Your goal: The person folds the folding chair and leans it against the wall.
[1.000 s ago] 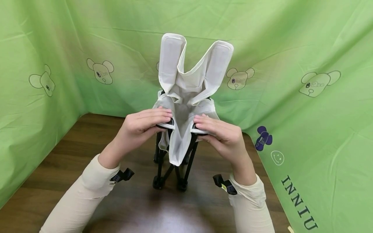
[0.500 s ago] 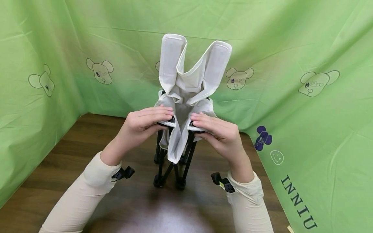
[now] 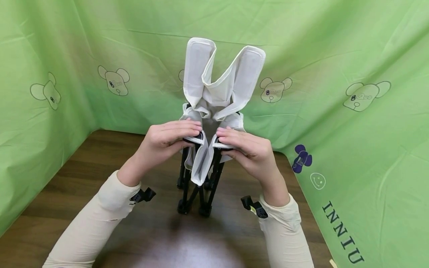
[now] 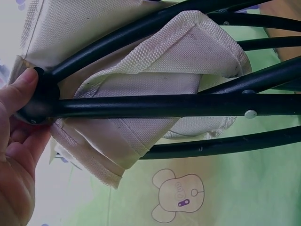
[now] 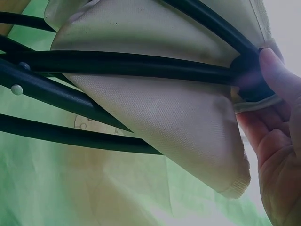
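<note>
A small folding chair (image 3: 219,93) with white fabric and a black tube frame stands partly folded at the middle of the table, its backrest upright and creased inward. My left hand (image 3: 167,137) grips the near left corner of the seat, fingers on top and thumb below. On the near right corner, my right hand (image 3: 249,150) holds in the same way. Between them the seat fabric (image 3: 202,165) sags in a narrow fold. Each wrist view shows a thumb against a black corner joint (image 4: 40,96), where tubes meet; the right joint (image 5: 251,77) looks alike.
The chair's black feet (image 3: 182,206) stand on the dark wooden table (image 3: 83,178). A green cloth (image 3: 154,48) with printed bear heads hangs behind and along both sides. Small black cameras (image 3: 143,194) are strapped at both sleeves.
Both hands have come closer together, the right moving left and the left slightly right. The seat corners have drawn inward, the fabric fold is narrower, and the near feet stand a little closer.
</note>
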Demonstrator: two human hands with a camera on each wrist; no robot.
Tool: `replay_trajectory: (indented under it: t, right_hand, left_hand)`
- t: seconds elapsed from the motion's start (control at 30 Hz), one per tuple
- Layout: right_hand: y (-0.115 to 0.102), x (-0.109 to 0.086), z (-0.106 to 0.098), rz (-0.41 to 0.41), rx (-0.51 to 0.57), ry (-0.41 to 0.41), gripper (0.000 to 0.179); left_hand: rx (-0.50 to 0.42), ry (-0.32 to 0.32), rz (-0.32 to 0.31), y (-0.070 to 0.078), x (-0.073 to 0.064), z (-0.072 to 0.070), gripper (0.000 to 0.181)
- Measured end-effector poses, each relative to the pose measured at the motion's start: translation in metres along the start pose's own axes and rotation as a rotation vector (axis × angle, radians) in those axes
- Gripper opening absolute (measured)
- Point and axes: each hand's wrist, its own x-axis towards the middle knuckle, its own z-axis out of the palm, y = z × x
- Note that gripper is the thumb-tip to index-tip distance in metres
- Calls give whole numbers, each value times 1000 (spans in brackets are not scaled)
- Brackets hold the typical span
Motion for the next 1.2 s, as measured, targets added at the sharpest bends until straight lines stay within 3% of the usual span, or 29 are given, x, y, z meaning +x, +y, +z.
replay_trajectory:
  t: [0.43, 0.83, 1.2]
  right_hand:
    - [7, 1, -1, -3, 11, -14, 33]
    - [10, 2, -3, 6, -14, -41, 37]
    - [11, 3, -4, 2, -39, -46, 36]
  left_hand:
    - [-102, 34, -57, -3, 4, 6, 42]
    - [-54, 2, -28, -6, 8, 9, 38]
    - [-56, 24, -50, -4, 11, 13, 40]
